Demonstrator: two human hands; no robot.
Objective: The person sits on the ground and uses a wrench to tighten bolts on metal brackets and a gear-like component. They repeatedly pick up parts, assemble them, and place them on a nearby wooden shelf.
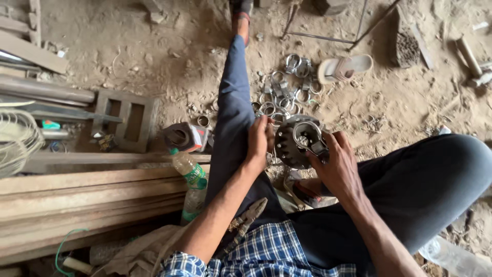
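Note:
I sit on a dirt floor with my left leg stretched out. My left hand (259, 137) grips the left edge of a dark round metal disc (288, 146) with holes in it. Against the disc's face, my right hand (335, 164) presses a shiny metal ring clamp (307, 136). A heap of similar metal ring clamps (284, 90) lies on the ground just beyond the disc. Pliers (246, 220) rest on my lap near my left forearm.
A plastic bottle (190, 179) lies by my left thigh next to long wooden planks (77, 195). A dark metal frame (125, 120), a small boxy tool (184, 137), a sandal (343, 66) and thin metal rods (328, 37) sit on the dirt.

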